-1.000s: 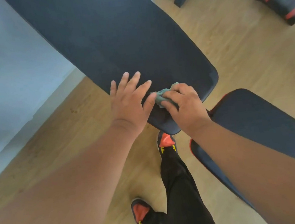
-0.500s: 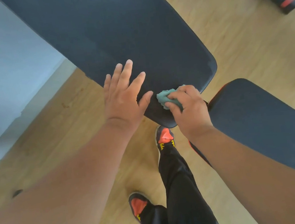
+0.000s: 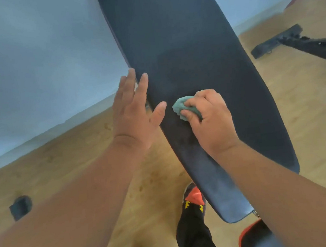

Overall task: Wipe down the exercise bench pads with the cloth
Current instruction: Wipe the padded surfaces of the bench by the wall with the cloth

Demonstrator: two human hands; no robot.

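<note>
The long dark back pad (image 3: 181, 46) of the exercise bench runs from the top of the view down to the lower right. My right hand (image 3: 210, 122) presses a bunched teal cloth (image 3: 182, 106) onto the middle of this pad, fingers curled around it. My left hand (image 3: 134, 110) lies flat with fingers spread along the pad's left edge, thumb on the pad, holding nothing. A corner of the seat pad (image 3: 254, 240), dark with a red rim, shows at the bottom right, mostly behind my right forearm.
Wooden floor (image 3: 307, 111) surrounds the bench, with a pale blue wall (image 3: 35, 66) at the left. A black metal frame (image 3: 299, 40) lies on the floor at the right. A small dark object (image 3: 20, 207) sits on the floor at the left. My legs and red-black shoes (image 3: 194, 199) stand below the pad.
My right hand has slid the cloth up from the pad's lower end to its middle. My left hand has moved up along the left edge. The view has tilted upward.
</note>
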